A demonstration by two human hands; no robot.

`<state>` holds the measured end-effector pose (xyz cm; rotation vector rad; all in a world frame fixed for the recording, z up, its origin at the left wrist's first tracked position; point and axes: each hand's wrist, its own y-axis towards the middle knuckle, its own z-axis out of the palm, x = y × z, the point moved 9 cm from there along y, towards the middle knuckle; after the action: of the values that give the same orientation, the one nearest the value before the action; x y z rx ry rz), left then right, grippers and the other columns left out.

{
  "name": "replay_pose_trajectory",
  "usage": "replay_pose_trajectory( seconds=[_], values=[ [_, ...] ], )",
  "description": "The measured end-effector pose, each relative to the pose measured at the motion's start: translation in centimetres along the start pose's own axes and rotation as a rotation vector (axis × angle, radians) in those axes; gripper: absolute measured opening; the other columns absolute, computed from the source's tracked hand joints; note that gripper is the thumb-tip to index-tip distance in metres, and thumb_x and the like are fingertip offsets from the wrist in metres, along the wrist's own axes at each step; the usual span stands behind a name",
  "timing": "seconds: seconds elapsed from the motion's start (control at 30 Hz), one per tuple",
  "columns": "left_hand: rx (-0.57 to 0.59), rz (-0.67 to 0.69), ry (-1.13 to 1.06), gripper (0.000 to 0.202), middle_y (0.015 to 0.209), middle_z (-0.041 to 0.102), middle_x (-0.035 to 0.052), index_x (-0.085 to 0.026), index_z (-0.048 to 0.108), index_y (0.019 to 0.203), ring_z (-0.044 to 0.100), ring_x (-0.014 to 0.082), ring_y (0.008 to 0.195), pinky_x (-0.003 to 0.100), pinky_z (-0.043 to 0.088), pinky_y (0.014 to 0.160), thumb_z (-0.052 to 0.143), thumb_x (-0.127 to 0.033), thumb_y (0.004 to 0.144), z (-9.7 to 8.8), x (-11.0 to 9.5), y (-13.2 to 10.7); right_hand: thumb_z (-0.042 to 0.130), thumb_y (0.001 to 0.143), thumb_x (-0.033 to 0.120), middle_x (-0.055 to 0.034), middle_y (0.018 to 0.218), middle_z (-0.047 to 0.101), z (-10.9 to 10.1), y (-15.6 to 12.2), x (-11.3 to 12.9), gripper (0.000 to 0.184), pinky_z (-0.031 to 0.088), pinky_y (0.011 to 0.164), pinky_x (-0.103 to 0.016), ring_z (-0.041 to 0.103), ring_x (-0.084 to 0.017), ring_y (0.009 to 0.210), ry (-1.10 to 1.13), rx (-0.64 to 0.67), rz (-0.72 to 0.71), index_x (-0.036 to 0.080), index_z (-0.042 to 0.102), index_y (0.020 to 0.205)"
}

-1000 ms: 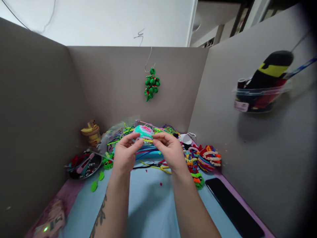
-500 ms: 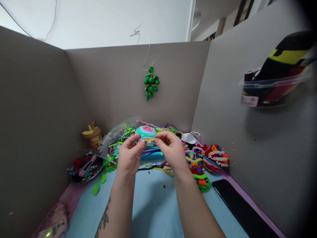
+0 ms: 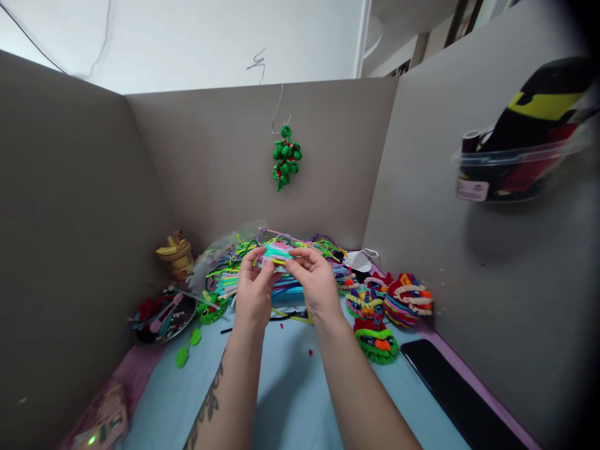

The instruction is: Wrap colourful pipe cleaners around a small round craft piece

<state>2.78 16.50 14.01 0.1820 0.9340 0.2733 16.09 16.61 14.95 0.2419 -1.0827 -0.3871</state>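
Note:
Between my two hands, above the blue table cover, is a small fuzzy craft piece in turquoise, pink and yellow, seemingly made of pipe cleaners. My left hand pinches its left edge between thumb and fingers. On the opposite edge, my right hand grips it the same way. Fingers cover both ends of the piece. Behind it lies a heap of loose coloured pipe cleaners.
Finished pipe-cleaner pieces lie to the right, beside a black phone. A metal dish with tools stands left, near green leaf shapes. A green ornament hangs on the back panel; a plastic holder is on the right wall.
My hands have come closer together, and the craft piece has tilted, so its pink centre shows less. The left hand shifted right, the right hand slightly left.

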Motion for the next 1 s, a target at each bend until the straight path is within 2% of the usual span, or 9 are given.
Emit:
replay_pose_trajectory(
  seconds=[0.07, 0.17, 0.4, 0.53, 0.63, 0.8, 0.9, 1.0],
  values=[
    [0.066, 0.006, 0.025, 0.041, 0.095, 0.067, 0.0016, -0.027, 0.062, 0.108, 0.064, 0.0137, 0.084, 0.025, 0.052, 0.072, 0.074, -0.030, 0.069, 0.4, 0.1, 0.0, 0.072, 0.066, 0.024, 0.0029, 0.068, 0.067, 0.1, -0.1, -0.1, 0.019, 0.048, 0.064, -0.024, 0.061, -0.012, 0.064, -0.001, 0.008, 0.005, 0.020, 0.065, 0.083],
    [0.097, 0.018, 0.048, 0.032, 0.095, 0.068, 0.0037, -0.022, 0.068, 0.099, 0.064, 0.0143, 0.083, 0.024, 0.052, 0.070, 0.074, -0.031, 0.069, 0.3, 0.1, 0.2, 0.072, 0.067, 0.023, 0.0034, 0.068, 0.067, 0.1, -0.1, 0.0, 0.018, 0.047, 0.063, -0.023, 0.060, -0.011, 0.063, -0.012, 0.013, 0.004, 0.020, 0.065, 0.083],
    [-0.033, 0.085, 0.025, 0.027, 0.073, 0.068, 0.0010, -0.018, 0.071, 0.081, 0.063, 0.0102, 0.064, 0.018, 0.049, 0.058, 0.081, -0.030, 0.058, -0.9, -0.3, 0.5, 0.071, 0.068, 0.024, 0.0022, 0.071, 0.067, 0.4, 0.0, -0.1, 0.018, 0.048, 0.063, -0.023, 0.060, -0.011, 0.064, -0.040, 0.052, -0.008, 0.019, 0.066, 0.085],
    [-0.103, 0.144, 0.105, 0.025, 0.070, 0.068, 0.0013, -0.017, 0.072, 0.080, 0.061, 0.0088, 0.060, 0.017, 0.047, 0.055, 0.079, -0.029, 0.060, -1.6, -0.6, 0.3, 0.070, 0.069, 0.025, 0.0010, 0.074, 0.068, 0.5, 0.0, -0.4, 0.018, 0.049, 0.065, -0.024, 0.062, -0.012, 0.066, -0.073, 0.064, -0.001, 0.019, 0.065, 0.085],
    [-0.106, 0.145, 0.112, 0.026, 0.071, 0.069, 0.0016, -0.016, 0.072, 0.081, 0.062, 0.0096, 0.061, 0.018, 0.047, 0.056, 0.079, -0.029, 0.060, -1.8, -0.5, 0.4, 0.068, 0.070, 0.027, 0.0001, 0.075, 0.068, 0.5, 0.1, -0.4, 0.019, 0.049, 0.065, -0.025, 0.062, -0.013, 0.068, -0.123, 0.084, -0.008, 0.019, 0.065, 0.087],
    [-0.143, 0.193, 0.105, 0.028, 0.072, 0.069, 0.0013, -0.017, 0.072, 0.083, 0.063, 0.0102, 0.063, 0.019, 0.048, 0.059, 0.080, -0.030, 0.059, -3.3, -1.3, 1.0, 0.067, 0.069, 0.023, -0.0026, 0.090, 0.067, -0.8, 0.6, 0.8, 0.025, 0.047, 0.062, -0.025, 0.057, -0.012, 0.064, -0.441, 0.112, -0.130, 0.021, 0.065, 0.094],
    [-0.169, 0.251, 0.167, 0.029, 0.075, 0.069, 0.0018, -0.017, 0.072, 0.086, 0.063, 0.0103, 0.066, 0.020, 0.049, 0.063, 0.079, -0.031, 0.061, -4.4, -2.0, 1.4, 0.064, 0.072, 0.019, -0.0025, 0.085, 0.067, -1.2, 0.8, 1.1, 0.014, 0.047, 0.067, -0.027, 0.059, -0.014, 0.070, -0.646, 0.183, -0.193, 0.020, 0.067, 0.086],
    [-0.186, 0.284, 0.219, 0.031, 0.076, 0.068, 0.0026, -0.016, 0.072, 0.088, 0.062, 0.0104, 0.066, 0.020, 0.049, 0.062, 0.078, -0.032, 0.062, -5.3, -2.3, 1.7, 0.058, 0.075, 0.013, -0.0033, 0.083, 0.070, -0.7, 0.7, 0.6, 0.015, 0.046, 0.073, -0.028, 0.062, -0.016, 0.079, -0.821, 0.294, -0.220, 0.019, 0.068, 0.084]
  ],
)
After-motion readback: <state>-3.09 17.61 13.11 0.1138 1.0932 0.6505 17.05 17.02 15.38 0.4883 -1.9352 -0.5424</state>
